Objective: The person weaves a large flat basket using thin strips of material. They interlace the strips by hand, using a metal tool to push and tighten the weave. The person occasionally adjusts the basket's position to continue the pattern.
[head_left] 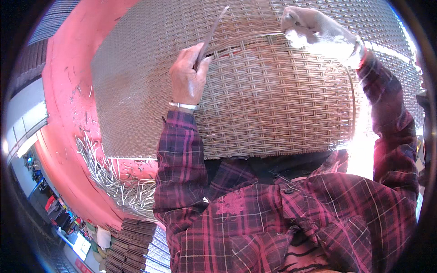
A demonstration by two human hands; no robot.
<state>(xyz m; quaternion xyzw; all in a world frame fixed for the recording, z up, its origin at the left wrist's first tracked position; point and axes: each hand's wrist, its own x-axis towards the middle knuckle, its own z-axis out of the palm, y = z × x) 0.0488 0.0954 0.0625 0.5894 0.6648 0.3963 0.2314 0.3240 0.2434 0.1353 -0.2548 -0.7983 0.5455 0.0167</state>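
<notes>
A big woven basket (273, 100) fills the view, pressed against the person's chest. The left hand (187, 79) rests on its wall, fingers closed around a thin metal tool (211, 34); the right hand (314, 32) pinches a loose wicker strand (255, 36) tight

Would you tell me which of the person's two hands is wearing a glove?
The right hand, at the upper right on the woven basket, wears a pale glove and pulls a strand. The left hand is bare, with a bracelet at its wrist.

Weaving workshop: large half-woven wicker basket (273, 91), loose cane strips (114, 182) heaped on red floor (68, 113).
</notes>
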